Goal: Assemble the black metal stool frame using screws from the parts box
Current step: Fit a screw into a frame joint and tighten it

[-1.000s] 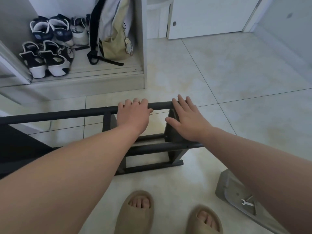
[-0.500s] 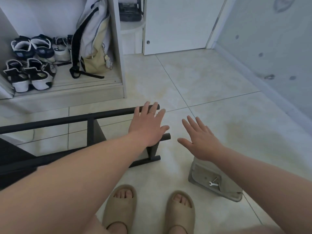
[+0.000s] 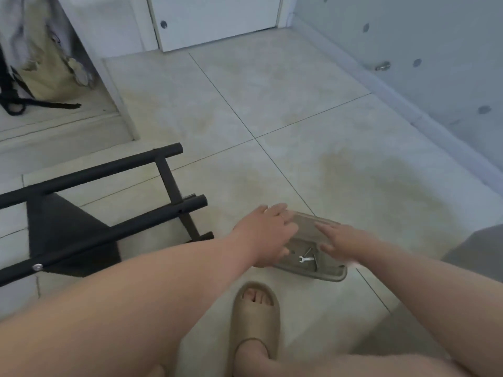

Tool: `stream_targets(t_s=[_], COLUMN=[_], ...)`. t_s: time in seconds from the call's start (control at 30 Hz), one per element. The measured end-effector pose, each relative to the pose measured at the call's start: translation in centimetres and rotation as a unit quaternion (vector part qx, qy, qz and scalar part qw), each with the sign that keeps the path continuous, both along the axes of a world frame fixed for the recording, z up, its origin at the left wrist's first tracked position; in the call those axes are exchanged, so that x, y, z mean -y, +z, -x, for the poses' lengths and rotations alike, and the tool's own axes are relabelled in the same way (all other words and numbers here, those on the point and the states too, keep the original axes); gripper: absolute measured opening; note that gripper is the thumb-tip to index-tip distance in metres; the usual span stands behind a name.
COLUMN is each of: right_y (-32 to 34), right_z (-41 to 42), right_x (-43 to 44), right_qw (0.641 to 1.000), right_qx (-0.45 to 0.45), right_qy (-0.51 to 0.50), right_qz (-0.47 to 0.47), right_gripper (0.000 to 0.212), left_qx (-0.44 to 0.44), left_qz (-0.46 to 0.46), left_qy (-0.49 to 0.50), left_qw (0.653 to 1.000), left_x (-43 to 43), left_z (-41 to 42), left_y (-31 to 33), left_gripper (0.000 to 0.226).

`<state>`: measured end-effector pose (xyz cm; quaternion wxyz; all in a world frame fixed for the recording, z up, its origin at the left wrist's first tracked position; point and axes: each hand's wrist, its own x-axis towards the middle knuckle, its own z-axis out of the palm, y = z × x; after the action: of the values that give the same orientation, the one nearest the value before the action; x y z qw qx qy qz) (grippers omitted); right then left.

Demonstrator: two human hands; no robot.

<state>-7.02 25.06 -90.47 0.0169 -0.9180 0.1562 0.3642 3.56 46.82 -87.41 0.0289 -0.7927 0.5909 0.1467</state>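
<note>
Left arm: bare forearm runs from the lower left toward the middle, with the left hand [image 3: 268,235] palm-down over the left end of the parts box [image 3: 325,276].
Left grip: fingers loosely bent, tips at the box's far rim, thumb tucked on the near side. Blur hides whether they clasp the rim or only lie on it, so I cannot tell.
Right arm: forearm comes in from the lower right, with the right hand [image 3: 347,244] palm-down above the box's right half.
Right grip: fingers straight, slightly spread, pointing left, holding nothing (edges smeared, so contact with the box is unclear).
Parts box: shallow grey tray on the floor. A small silver wrench [image 3: 306,259] and a thin dark piece lie inside, between the two hands. Screws cannot be made out.
Stool frame: black metal frame [image 3: 109,170] stands left of the box, apart from both hands. It has round bars joined by a cross-piece, a dark panel [image 3: 62,229] beneath, and one silver bolt head [image 3: 37,266] on the near bar.
Floor: pale glossy tiles [image 3: 272,104] with thin dark grout lines and yellowish stains.
Foot: tan slipper [image 3: 255,311], toes showing, just on the near side of the box.
Room: white door [image 3: 217,17] at the top, pale wall [image 3: 408,28] with round dots on the right, and a blurred beige bag [image 3: 46,63] with a black strap in an alcove at upper left.
</note>
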Motion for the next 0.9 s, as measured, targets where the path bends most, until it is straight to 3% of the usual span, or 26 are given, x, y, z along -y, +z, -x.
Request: stream_targets(t_s=[0.27, 0.43, 0.67, 0.9], right_y=[-10.0, -14.0, -16.8, -17.7], right_z=[-1.1, -1.1, -0.9, -1.0], right_x=[1.4, 1.8, 2.0, 2.0], right_qw=[0.998, 0.998, 0.999, 0.999], right_qx=[-0.035, -0.05, -0.025, 0.012], right_qy=[-0.014, -0.019, 0.007, 0.043], right_qz=[-0.046, -0.045, -0.019, 0.026], right_gripper=[0.048, 0.041, 0.031, 0.028], left_qx=[-0.027, -0.012, 0.014, 0.036], left_qz=[-0.096, -0.025, 0.112, 0.122], left_qy=[-0.08, -0.068, -0.064, -0.067], left_qw=[0.992, 0.997, 0.992, 0.99], left_x=[-0.9, -0.5, -1.0, -1.0], left_z=[1.4, 1.2, 1.2, 1.2], left_y=[-10.7, -13.9, -15.6, -15.9], left_gripper=[0.046, 0.028, 0.023, 0.022])
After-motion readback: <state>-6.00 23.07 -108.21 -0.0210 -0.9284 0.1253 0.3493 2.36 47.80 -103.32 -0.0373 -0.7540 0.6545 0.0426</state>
